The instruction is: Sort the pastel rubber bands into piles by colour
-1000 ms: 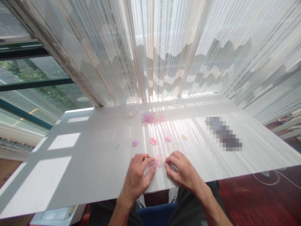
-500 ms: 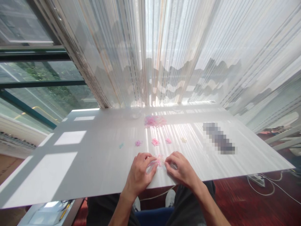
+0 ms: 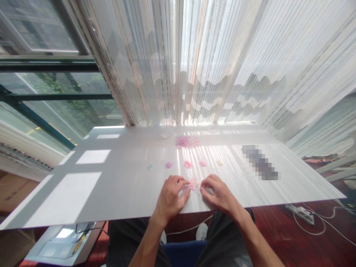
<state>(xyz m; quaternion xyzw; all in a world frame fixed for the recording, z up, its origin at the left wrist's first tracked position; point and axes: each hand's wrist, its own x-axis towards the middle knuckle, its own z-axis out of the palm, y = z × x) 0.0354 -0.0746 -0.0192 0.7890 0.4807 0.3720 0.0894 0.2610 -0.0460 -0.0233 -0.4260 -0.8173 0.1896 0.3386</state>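
My left hand (image 3: 172, 194) rests at the table's near edge, its thumb and forefinger drawn together at the left side of a small loose heap of thin pastel pieces (image 3: 193, 183). On the heap's right side is my right hand (image 3: 218, 191), thumb and forefinger also curled together. What the fingertips pinch is too small to make out. Beyond the hands lies a row of little colour clusters: blue-green (image 3: 149, 167), purple (image 3: 169, 165), deep pink (image 3: 188, 164), lighter pink (image 3: 203, 163) and pale yellow (image 3: 219, 162). Farther back is a larger mixed pink and purple pile (image 3: 187, 141).
The white table (image 3: 119, 193) carries a clear round dish (image 3: 167, 132) at the back and a blurred dark object (image 3: 260, 162) at right. A striped sheer curtain (image 3: 191, 66) hangs behind it. A power strip (image 3: 300, 214) with cables lies on the floor.
The view has shifted slightly, so the table and hands appear a little right and higher. My hands keep nearly the same pose beside the heap. The colour clusters stay in their row.
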